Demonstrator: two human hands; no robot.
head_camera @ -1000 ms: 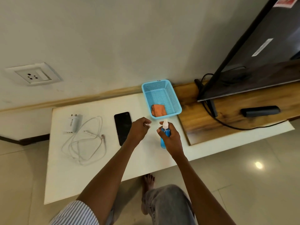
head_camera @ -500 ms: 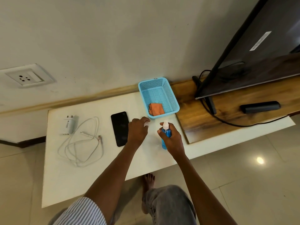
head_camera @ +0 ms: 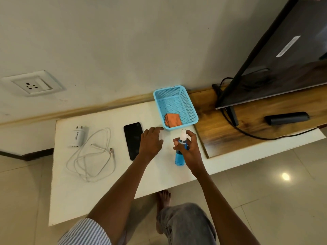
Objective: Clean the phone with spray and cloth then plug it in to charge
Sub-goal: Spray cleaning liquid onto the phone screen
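Observation:
A black phone (head_camera: 132, 138) lies face up on the white table (head_camera: 99, 195). My right hand (head_camera: 190, 149) grips a blue spray bottle (head_camera: 179, 157) upright, its bare white nozzle (head_camera: 183, 133) at the top. My left hand (head_camera: 151, 140) hovers low between phone and bottle, pinching a small clear cap (head_camera: 161, 136). Just behind, an orange cloth (head_camera: 173, 119) is folded in the blue basket (head_camera: 160, 105). A white charger adapter (head_camera: 78, 137) and coiled white cable (head_camera: 92, 156) sit at the table's left. A wall socket (head_camera: 33, 84) is up on the left wall.
To the right a wooden TV stand (head_camera: 247, 131) carries a tilted TV (head_camera: 283, 59), a black cord (head_camera: 247, 134) and a black bar-shaped device (head_camera: 286, 118). My knee (head_camera: 184, 220) and bare foot (head_camera: 163, 197) are below the table's front edge.
My left hand has drawn away from the bottle's nozzle with the cap and sunk toward the table beside the phone. The right hand keeps the bottle nearly still.

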